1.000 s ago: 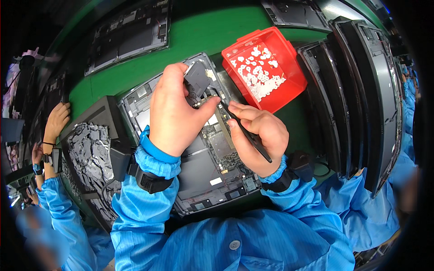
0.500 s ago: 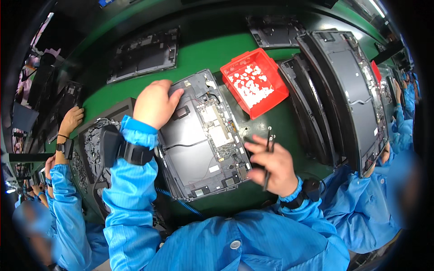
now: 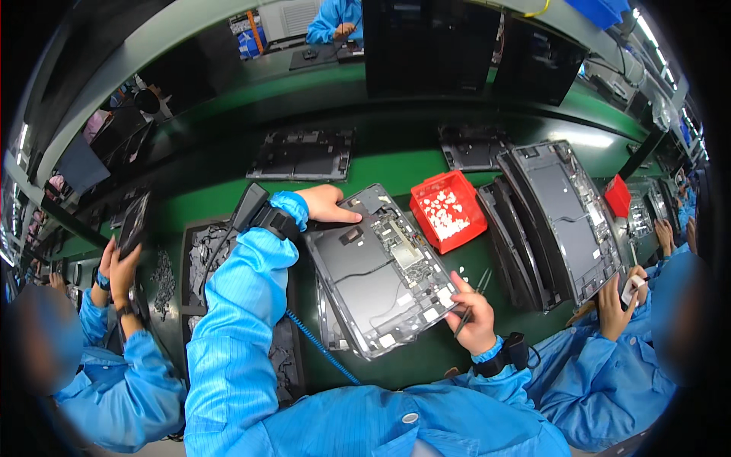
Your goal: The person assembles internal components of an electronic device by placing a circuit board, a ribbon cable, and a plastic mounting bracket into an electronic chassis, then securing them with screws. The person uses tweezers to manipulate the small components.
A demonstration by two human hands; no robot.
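opened tablet (image 3: 381,274) between hands (tweezers (image 3: 474,301) right)

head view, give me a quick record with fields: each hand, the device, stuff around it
left hand: left hand rests on the far left corner of the opened tablet, fingers flat on it
right hand: right hand at the tablet's near right edge, holding dark tweezers
device: back cover off, dark panel and small boards showing, lying tilted on the green belt
right of it: red bin of small white pieces, then a stack of grey tablet shells
left of it: black tray of grey parts
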